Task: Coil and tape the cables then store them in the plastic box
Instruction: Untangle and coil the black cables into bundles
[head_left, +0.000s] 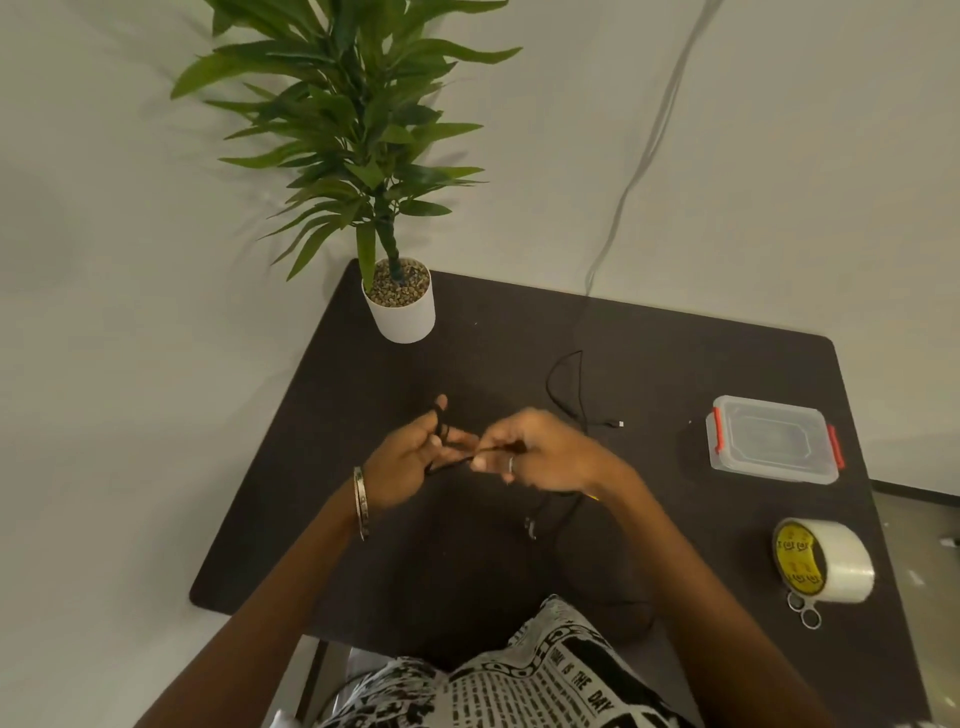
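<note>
Mid-frame over the table (363, 519), left hand (410, 462) looped in black cable (563, 384), right hand (540, 452) pinching it. Only coiling now. Tape (826, 561) untouched, plastic box (769, 441) at right shut.

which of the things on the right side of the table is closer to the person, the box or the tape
The tape roll. It lies on the table near its front right corner, while the plastic box, lid on with red clips, sits farther back, beyond the tape.

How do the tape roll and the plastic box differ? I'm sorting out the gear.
The tape roll is round, with a yellow core, and lies on its side; the plastic box is rectangular, clear, with red clips, flat and lidded. The roll lies nearer the person than the box. Both rest untouched on the dark table.
</note>
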